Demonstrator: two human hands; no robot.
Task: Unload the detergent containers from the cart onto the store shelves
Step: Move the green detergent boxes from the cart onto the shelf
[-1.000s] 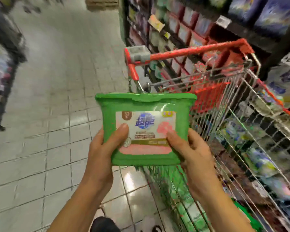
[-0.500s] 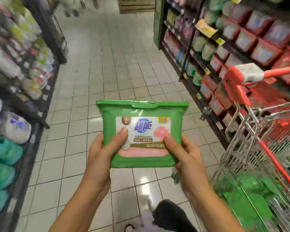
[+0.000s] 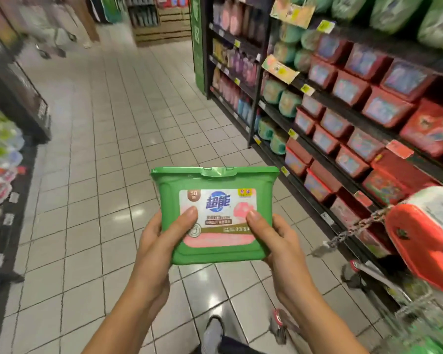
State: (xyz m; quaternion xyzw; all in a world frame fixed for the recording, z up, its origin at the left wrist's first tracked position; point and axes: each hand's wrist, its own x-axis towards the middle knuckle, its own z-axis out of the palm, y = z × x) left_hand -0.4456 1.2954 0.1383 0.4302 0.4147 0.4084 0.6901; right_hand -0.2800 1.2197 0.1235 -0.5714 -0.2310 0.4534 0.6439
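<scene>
I hold a green detergent container (image 3: 215, 180) with a white and pink label upright over the tiled aisle floor. My left hand (image 3: 159, 241) grips its lower left side, thumb on the label. My right hand (image 3: 274, 241) grips its lower right side, thumb also on the label. The red-handled cart (image 3: 420, 233) is at the right edge, with more green containers (image 3: 425, 346) blurred inside it. The store shelves (image 3: 325, 103) on the right carry red and green detergent boxes.
Another shelf (image 3: 0, 159) with pouches lines the left side. The tiled aisle (image 3: 108, 129) runs ahead between the shelves. A blurred cart and a person (image 3: 54, 29) are far up the aisle. My shoe (image 3: 212, 328) shows below.
My view has swung left, away from the cart, which slid to the right edge. The right shelves came into view. Both hands keep the same hold on the green container.
</scene>
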